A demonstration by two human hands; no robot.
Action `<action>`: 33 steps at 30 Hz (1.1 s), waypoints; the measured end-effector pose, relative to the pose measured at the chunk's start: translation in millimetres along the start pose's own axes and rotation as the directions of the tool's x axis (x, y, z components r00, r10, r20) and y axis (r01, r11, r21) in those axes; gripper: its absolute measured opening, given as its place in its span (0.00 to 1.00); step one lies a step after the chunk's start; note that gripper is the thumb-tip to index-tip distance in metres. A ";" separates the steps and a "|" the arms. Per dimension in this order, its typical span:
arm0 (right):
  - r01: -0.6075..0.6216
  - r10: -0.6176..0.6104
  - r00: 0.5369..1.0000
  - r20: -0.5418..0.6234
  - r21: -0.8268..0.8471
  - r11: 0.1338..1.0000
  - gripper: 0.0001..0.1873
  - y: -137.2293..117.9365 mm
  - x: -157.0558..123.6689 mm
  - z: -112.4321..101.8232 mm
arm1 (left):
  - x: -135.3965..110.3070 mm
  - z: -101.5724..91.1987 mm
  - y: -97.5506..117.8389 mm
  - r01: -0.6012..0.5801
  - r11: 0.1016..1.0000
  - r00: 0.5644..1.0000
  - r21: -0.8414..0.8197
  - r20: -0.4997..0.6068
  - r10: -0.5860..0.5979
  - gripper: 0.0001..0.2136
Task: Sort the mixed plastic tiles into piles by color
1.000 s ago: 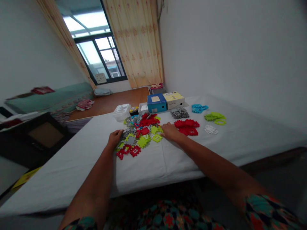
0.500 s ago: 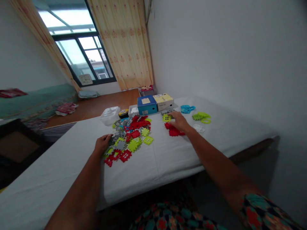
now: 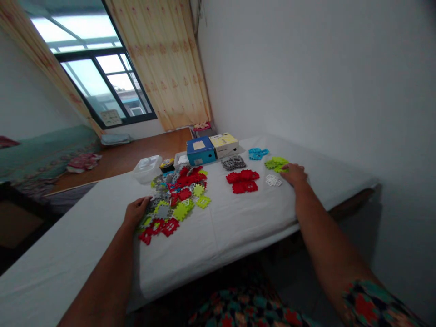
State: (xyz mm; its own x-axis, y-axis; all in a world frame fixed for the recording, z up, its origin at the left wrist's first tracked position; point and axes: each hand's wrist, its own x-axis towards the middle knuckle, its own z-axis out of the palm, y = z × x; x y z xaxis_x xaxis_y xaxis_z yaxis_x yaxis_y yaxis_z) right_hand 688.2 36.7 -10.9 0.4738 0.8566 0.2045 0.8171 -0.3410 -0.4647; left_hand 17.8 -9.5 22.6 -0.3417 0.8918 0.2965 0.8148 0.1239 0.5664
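On the white-covered table lies a mixed pile of gear-edged plastic building pieces (image 3: 182, 209) in red, lime green, grey, white and blue. My left hand (image 3: 136, 211) rests against the pile's left edge with its fingers curled together; whatever they may hold is hidden. At the right, my right hand (image 3: 295, 175) has its fingers closed at the edge of the lime green building pieces (image 3: 276, 164). Sorted by colour nearby are red pieces (image 3: 242, 180), grey pieces (image 3: 233, 162), blue pieces (image 3: 258, 153) and white pieces (image 3: 273, 180).
A blue box (image 3: 200, 152) and a pale yellow box (image 3: 225, 144) stand at the table's back. Left of them are a clear plastic container (image 3: 147, 169) and a small black-and-yellow tub (image 3: 167, 165). The wall (image 3: 306, 81) runs along the right side.
My right hand has moved right, from the grey and red pieces to the green group. The green square by the grey pieces is gone from there. My left hand stays at the pile.
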 end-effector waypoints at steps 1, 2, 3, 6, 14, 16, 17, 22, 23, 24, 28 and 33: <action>0.017 -0.017 1.000 -0.005 -0.018 1.000 0.18 -3.0 -2.5 -0.8 | -1.2 -0.3 1.9 0.006 1.000 1.000 -0.004 -0.004 -0.006 0.19; 0.036 -0.037 0.999 -0.032 -0.029 0.999 0.18 -6.9 -5.2 -2.3 | -2.5 -0.3 3.9 0.013 1.000 1.000 -0.010 -0.009 -0.013 0.19; 0.060 -0.062 0.995 -0.078 -0.032 0.998 0.19 -12.2 -8.2 -4.1 | -3.7 -0.1 5.6 0.021 1.000 1.000 -0.018 -0.009 -0.021 0.19; 0.251 -0.245 0.945 -0.218 -0.001 0.968 0.19 -42.8 -24.0 -8.1 | -5.4 1.9 7.5 0.016 0.999 1.000 -0.043 -0.007 -0.017 0.20; 0.849 -0.877 0.434 0.206 0.231 0.475 0.17 -200.9 -147.8 13.5 | -6.0 4.7 3.4 0.012 0.999 1.000 -0.052 0.004 -0.012 0.20; 0.841 -0.836 0.440 0.327 0.177 0.512 0.23 -226.4 -172.8 22.2 | -7.1 3.8 4.0 0.002 0.999 1.000 -0.053 0.003 -0.002 0.20; 0.837 -0.815 0.452 0.364 0.143 0.528 0.25 -234.3 -180.9 26.5 | -7.5 3.2 4.3 -0.004 0.999 1.000 -0.054 0.003 0.004 0.20; 0.853 -0.825 0.432 0.363 0.134 0.505 0.22 -236.8 -182.3 40.7 | -6.9 2.1 5.8 -0.014 0.998 1.000 -0.060 0.003 0.014 0.18; 0.850 -0.834 0.426 0.352 0.160 0.501 0.21 -233.0 -175.1 40.4 | -6.6 2.2 6.1 -0.013 0.998 1.000 -0.062 0.003 0.013 0.18; 0.845 -0.845 0.426 0.324 0.191 0.499 0.20 -228.4 -165.0 38.6 | -6.3 2.3 6.2 -0.014 0.998 1.000 -0.066 0.004 0.014 0.19; 0.794 -0.824 0.567 -0.010 0.274 0.543 0.17 -194.8 -96.7 16.6 | -4.0 2.8 3.9 -0.015 0.998 1.000 -0.064 0.003 0.016 0.20; 0.481 -0.353 0.820 -0.450 0.210 0.851 0.14 -96.9 -7.5 -11.1 | 3.1 3.1 -2.5 -0.007 1.000 1.000 0.006 0.008 0.007 0.20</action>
State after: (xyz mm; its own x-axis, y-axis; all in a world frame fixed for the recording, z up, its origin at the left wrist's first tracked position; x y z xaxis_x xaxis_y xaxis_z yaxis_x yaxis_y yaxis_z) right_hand 609.1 59.0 42.2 0.2483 0.6486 0.7195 0.8543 0.2036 -0.4783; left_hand 16.2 -5.7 19.7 -0.3323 0.8961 0.2942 0.8199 0.1203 0.5597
